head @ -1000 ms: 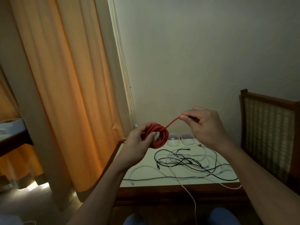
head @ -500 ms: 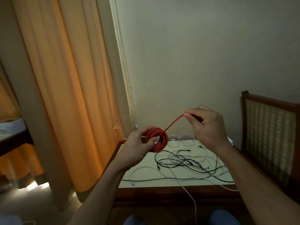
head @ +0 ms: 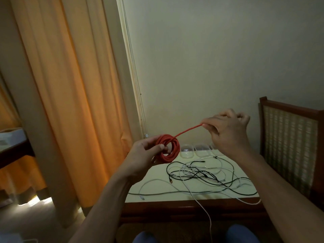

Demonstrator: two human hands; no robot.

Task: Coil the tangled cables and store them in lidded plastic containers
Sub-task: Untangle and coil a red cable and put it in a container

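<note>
My left hand (head: 143,156) grips a red cable coil (head: 171,151) in the air above the table's left back corner. A straight red tail runs up and right from the coil to my right hand (head: 228,132), which pinches its end between thumb and fingers. Below, a tangle of black and white cables (head: 201,174) is spread over the pale tabletop (head: 157,188). Clear plastic containers (head: 187,150) stand in a row at the table's back edge by the wall, partly hidden behind my right wrist.
One white cable (head: 205,211) hangs over the table's front wooden edge toward my knees. An orange curtain (head: 70,102) hangs at left. A wooden chair back with woven panel (head: 287,148) stands right of the table.
My right hand has pulled the red tail farther up and right, away from the coil, so the free length is longer. My left hand keeps its grip on the coil.
</note>
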